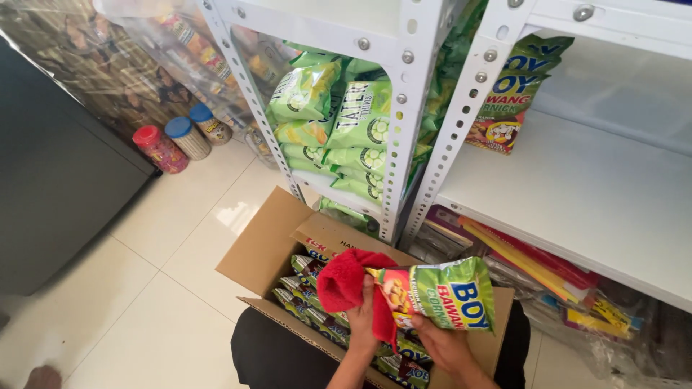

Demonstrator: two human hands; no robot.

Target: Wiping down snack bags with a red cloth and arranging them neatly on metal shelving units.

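Note:
My right hand (441,343) grips the lower edge of a green and red snack bag (440,294), held flat above an open cardboard box (268,245). My left hand (362,320) presses a red cloth (344,279) against the bag's left end. Below both hands, several more bags of the same kind (313,302) lie packed in the box. One matching bag (513,94) stands at the back of the white shelf (577,194) on the right.
A white metal rack (393,137) holds several green snack bags (346,122) on the left bay. Three capped jars (184,140) stand on the tiled floor beside a dark cabinet (58,180). Coloured packets in plastic (548,274) lie under the right shelf.

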